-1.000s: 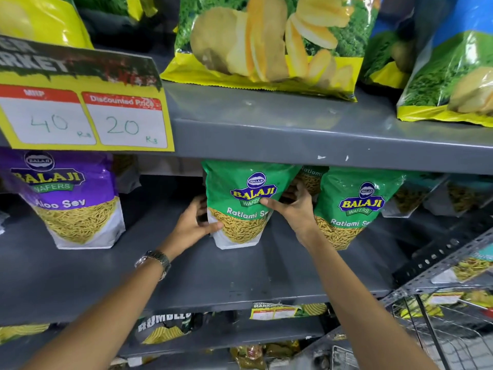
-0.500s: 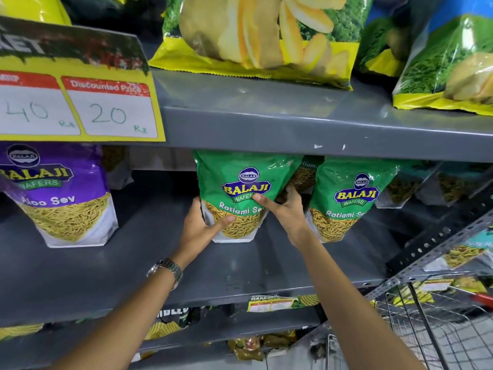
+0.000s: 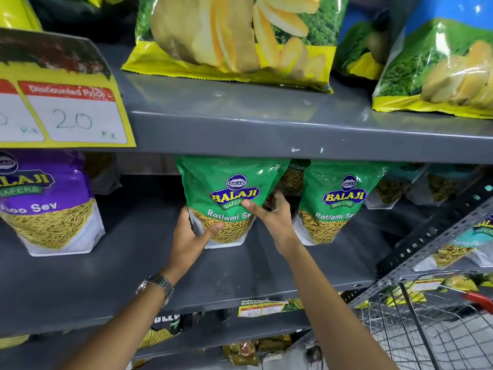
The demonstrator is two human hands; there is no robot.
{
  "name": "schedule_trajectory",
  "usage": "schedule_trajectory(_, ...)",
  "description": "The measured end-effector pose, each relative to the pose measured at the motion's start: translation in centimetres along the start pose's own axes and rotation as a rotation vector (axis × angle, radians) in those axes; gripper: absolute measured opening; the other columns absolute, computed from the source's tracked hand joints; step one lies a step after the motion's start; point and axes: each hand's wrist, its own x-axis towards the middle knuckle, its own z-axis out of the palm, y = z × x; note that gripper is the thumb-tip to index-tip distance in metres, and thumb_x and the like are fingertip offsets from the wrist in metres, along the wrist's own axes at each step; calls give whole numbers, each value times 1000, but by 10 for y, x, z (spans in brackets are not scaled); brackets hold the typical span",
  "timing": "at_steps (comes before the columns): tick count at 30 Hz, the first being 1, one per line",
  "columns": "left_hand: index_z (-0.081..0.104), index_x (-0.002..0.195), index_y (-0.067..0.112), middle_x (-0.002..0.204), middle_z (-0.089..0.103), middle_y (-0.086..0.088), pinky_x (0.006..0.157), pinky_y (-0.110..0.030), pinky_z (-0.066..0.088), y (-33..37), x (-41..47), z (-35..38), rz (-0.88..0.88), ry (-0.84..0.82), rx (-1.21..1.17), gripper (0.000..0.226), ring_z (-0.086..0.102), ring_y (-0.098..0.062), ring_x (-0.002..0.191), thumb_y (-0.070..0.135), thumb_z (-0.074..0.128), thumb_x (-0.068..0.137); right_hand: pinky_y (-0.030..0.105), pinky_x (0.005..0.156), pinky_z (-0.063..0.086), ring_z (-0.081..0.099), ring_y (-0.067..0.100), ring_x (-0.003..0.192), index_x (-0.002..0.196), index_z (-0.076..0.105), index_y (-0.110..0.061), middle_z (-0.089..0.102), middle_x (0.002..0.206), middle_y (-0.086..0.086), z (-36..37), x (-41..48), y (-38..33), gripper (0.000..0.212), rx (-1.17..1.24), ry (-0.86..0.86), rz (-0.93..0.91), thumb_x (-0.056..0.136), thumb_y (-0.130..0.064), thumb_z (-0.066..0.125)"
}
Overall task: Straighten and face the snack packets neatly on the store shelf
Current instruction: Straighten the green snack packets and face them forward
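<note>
A green Ratlami Sev packet (image 3: pixel 229 182) stands upright on the grey middle shelf (image 3: pixel 133 276), label facing me. My left hand (image 3: pixel 190 233) grips its lower left corner, thumb across the clear window. My right hand (image 3: pixel 272 212) holds its right edge, thumb on the front and fingers behind. A second green Ratlami Sev packet (image 3: pixel 338 201) stands just to the right, and a third (image 3: pixel 293 177) shows behind the gap. A purple Aloo Sev packet (image 3: pixel 48 204) stands at the far left.
Large chip bags (image 3: pixel 234 36) lie on the upper shelf (image 3: pixel 266 124), with a yellow price card (image 3: pixel 66 113) hanging at its left. More packets sit further back on the right (image 3: pixel 394 188). A wire cart (image 3: pixel 426 329) and a perforated shelf post (image 3: pixel 437 231) stand at lower right.
Both hands have kept hold of the green packet and drawn it a little forward and left on the shelf. My left thumb now lies across its front. The view has moved closer.
</note>
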Motion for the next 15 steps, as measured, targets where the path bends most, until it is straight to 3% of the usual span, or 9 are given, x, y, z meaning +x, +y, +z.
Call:
schedule_trajectory(3, 45, 108, 44, 118, 63, 11, 93, -39, 52, -2, 2, -4, -14, -20, 38, 64, 60, -6, 109, 61, 76, 55, 13, 70, 53, 66, 2, 93, 119, 51, -8, 67, 109, 4, 0, 0, 1, 53, 5, 0, 0, 73, -4, 76)
schedule_trajectory(5, 39, 126, 35, 132, 54, 6, 102, -41, 45, -4, 0, -1, -3, 7, 64, 79, 52, -7, 120, 57, 75, 59, 13, 71, 52, 66, -2, 91, 116, 51, -10, 67, 108, 2, 1, -2, 0, 51, 6, 17, -19, 73, -4, 76)
schedule_trajectory(8, 22, 142, 14, 142, 28, 4, 111, -30, 29, -2, -20, 16, 15, 289, 35, 108, 32, -5, 131, 59, 73, 58, 15, 81, 51, 62, -5, 96, 114, 51, -13, 64, 108, -6, -1, -14, 6, 47, 5, 159, -73, 74, -10, 75)
schedule_trajectory(11, 34, 133, 14, 127, 33, 18, 104, -26, 36, 1, -56, 46, 216, 336, 10, 79, 42, -15, 123, 44, 70, 69, 12, 79, 47, 60, 0, 92, 106, 56, -14, 64, 100, -1, -20, -35, 17, 30, 15, 453, -179, 79, -11, 71)
schedule_trajectory(13, 43, 122, 24, 125, 41, 23, 98, -22, 40, 3, -74, 72, 262, 191, -26, 54, 47, -11, 119, 36, 66, 74, 8, 69, 45, 56, -7, 77, 96, 57, -14, 60, 88, -2, -46, -42, 21, 18, 50, 700, -274, 83, -7, 66)
schedule_trajectory(15, 46, 118, 31, 127, 49, 18, 98, -24, 41, 10, -76, 99, 187, 5, -78, 45, 48, -5, 119, 41, 62, 77, 6, 66, 42, 54, -12, 70, 94, 53, -16, 55, 83, -6, -81, -37, 21, 12, 71, 925, -307, 88, -8, 60)
